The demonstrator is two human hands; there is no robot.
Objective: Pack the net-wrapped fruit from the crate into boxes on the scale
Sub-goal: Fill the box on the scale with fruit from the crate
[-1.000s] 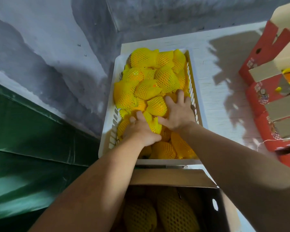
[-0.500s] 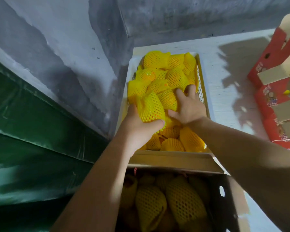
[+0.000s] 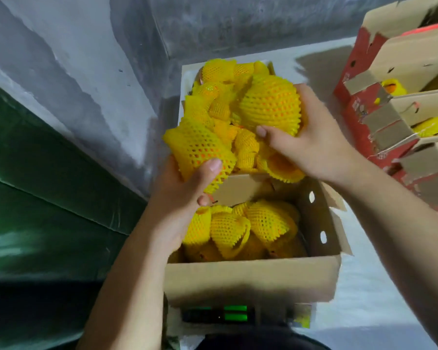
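The left hand grips a net-wrapped fruit, thumb curled over its near side and fingers hidden beneath it; the forearm rises from the lower edge of the view. The fruit is held above the far flap of the box, between crate and box. The right hand grips a second, rounder fruit, thumb across its near underside and fingers wrapped round its right side, the arm reaching in from the right. That fruit is lifted above the heap of wrapped fruit in the crate.

Half a second ago the left hand's fruit was still over the crate and the right hand lay palm-down on the heap, holding nothing clear of it. Now both hands have come up and back toward the person, each with a fruit raised free.

The open cardboard box stands just near of the crate, already holding several netted fruit. It sits on a scale whose green display glows at its near edge. To the right on the white table, red boxes are stacked, some with yellow-wrapped fruit inside. A grey wall runs on the left.
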